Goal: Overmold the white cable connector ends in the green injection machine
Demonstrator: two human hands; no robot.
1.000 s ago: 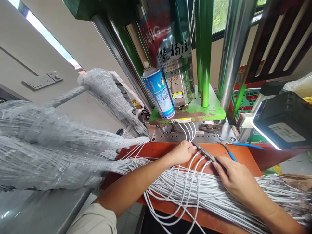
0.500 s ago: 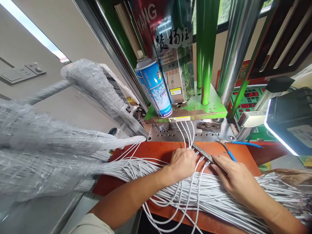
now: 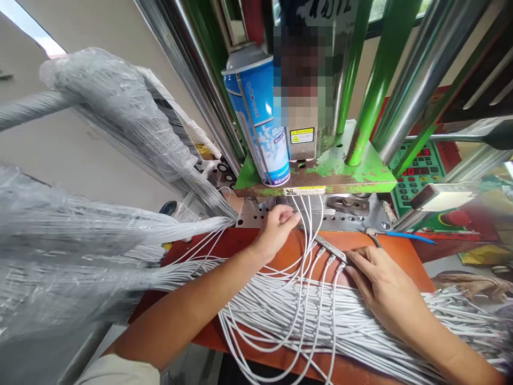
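My right hand [image 3: 374, 272] pinches the right end of a narrow metal bar [image 3: 331, 248], which lies tilted over the orange surface. Several white cables with small connectors are attached along the bar and loop down toward me. My left hand [image 3: 276, 230] is raised at the front edge of the metal plate [image 3: 250, 211], its fingers curled together beside the white cables [image 3: 309, 214] that come from under the green press plate. Whether anything is between those fingertips is too small to tell.
A blue spray can [image 3: 262, 123] stands on the green press plate [image 3: 348, 174]. Blue-handled pliers [image 3: 404, 234] lie at the right. A thick bundle of white cables [image 3: 280, 305] crosses the orange table [image 3: 385, 251]. Plastic-wrapped cables [image 3: 80, 230] hang at left; a control panel [image 3: 417, 182] is behind.
My left hand has moved off the bar, up and left to the metal plate. My right hand keeps hold of the bar. The view has shifted closer to the press.
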